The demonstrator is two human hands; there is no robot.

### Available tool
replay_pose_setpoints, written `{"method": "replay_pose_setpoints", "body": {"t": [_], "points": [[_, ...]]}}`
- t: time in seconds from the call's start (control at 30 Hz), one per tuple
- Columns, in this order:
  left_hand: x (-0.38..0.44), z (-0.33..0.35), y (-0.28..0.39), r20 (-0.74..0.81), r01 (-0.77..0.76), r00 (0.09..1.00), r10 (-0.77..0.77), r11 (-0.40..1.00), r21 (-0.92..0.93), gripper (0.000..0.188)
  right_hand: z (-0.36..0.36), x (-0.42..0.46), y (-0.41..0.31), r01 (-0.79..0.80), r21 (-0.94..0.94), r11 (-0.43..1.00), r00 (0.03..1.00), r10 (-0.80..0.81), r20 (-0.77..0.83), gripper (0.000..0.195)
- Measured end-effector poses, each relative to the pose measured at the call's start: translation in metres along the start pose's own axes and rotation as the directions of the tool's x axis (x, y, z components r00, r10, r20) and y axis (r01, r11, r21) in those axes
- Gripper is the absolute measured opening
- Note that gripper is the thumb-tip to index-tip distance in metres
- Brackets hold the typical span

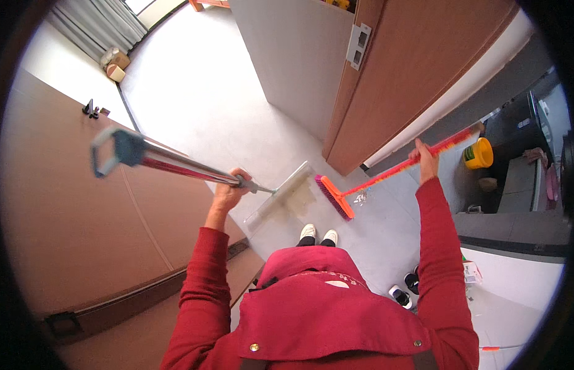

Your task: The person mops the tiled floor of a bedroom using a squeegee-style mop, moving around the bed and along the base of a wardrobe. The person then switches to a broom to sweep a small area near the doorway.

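Note:
My left hand grips the metal pole of a long-handled floor tool. Its grey-blue loop handle is raised toward the upper left and slightly blurred. The pole's lower end meets a wide, flat, pale strip on the floor; whether this is the tool's head is unclear. A brownish patch shows beside the strip. My right hand is closed around the red-and-yellow stick of a broom. The broom's orange head rests on the floor with its purple bristles facing the strip.
Small litter lies right of the broom head. A wooden door frame and a grey door stand ahead; a wooden panel flanks the left. At right are a yellow bucket and dark-strapped slippers.

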State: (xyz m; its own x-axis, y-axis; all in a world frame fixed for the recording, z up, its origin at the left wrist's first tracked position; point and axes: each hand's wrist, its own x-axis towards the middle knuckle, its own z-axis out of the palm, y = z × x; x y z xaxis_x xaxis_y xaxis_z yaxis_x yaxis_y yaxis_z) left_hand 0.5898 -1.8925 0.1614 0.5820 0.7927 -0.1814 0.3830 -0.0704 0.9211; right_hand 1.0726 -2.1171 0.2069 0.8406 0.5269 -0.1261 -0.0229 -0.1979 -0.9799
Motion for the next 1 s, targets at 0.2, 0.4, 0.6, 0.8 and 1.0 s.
{"method": "replay_pose_setpoints", "body": {"t": [0.2, 0.4, 0.6, 0.8, 1.0], "points": [[-0.003, -0.041, 0.065, -0.084, -0.149, 0.989, 0.124, 0.885, -0.44, 0.029, -0.041, -0.108, -0.062, 0.144, 0.228, 0.963, 0.986, -0.16, 0.053, 0.033], [0.01, -0.02, 0.119, -0.004, -0.22, 0.973, 0.232, 0.919, -0.328, 0.02, -0.09, -0.162, -0.064, 0.224, 0.318, 0.921, 0.97, -0.179, -0.165, 0.034], [0.036, -0.008, 0.111, 0.353, -0.067, 0.909, 0.221, 0.914, -0.399, 0.02, -0.115, -0.193, -0.039, 0.297, 0.317, 0.901, 0.927, -0.192, -0.323, 0.031], [0.092, 0.049, 0.08, 0.684, -0.081, 0.703, 0.194, 0.978, -0.194, 0.027, -0.145, -0.222, -0.009, 0.331, 0.258, 0.908, 0.896, -0.217, -0.387, 0.033], [0.131, 0.129, 0.036, 0.649, -0.044, 0.76, 0.05, 0.999, -0.024, 0.025, -0.155, -0.226, -0.004, 0.259, 0.218, 0.941, 0.899, -0.153, -0.41, 0.029]]}}
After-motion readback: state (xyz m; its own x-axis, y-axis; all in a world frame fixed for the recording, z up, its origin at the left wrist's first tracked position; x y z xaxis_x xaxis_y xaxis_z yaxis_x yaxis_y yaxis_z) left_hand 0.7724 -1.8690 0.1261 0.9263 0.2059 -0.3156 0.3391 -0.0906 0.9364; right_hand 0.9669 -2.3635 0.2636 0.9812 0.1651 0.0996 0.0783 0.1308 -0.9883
